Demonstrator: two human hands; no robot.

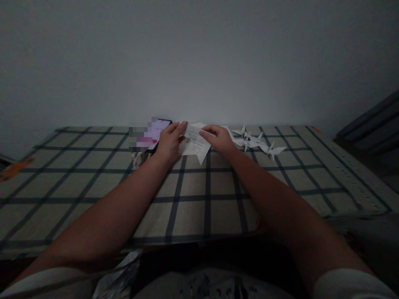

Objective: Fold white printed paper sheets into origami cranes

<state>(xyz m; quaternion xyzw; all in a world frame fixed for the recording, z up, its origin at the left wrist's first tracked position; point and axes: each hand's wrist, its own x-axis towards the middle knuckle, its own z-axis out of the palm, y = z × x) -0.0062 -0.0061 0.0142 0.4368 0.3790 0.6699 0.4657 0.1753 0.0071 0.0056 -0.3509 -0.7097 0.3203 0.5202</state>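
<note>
A white printed sheet of paper (pixel 199 147), with a folded corner pointing toward me, is held between my two hands above the table. My left hand (pixel 171 140) is closed on its left edge, thumb and fingers together. On the upper right part of the sheet, my right hand (pixel 218 138) pinches with thumb and fingertips. More white paper (pixel 228 132) shows behind my right hand. Several folded paper cranes (pixel 249 141) lie just to the right of that hand. Left of my left hand is a phone (pixel 158 128) with its screen lit, partly blurred out.
A checked cloth (pixel 193 207) covers the table, which meets a plain wall (pixel 199 62) at the back. An orange item (pixel 17 168) lies at the left edge. A strap or cord (pixel 137 160) is below the phone. Dark slats (pixel 370 116) stand beyond the right edge.
</note>
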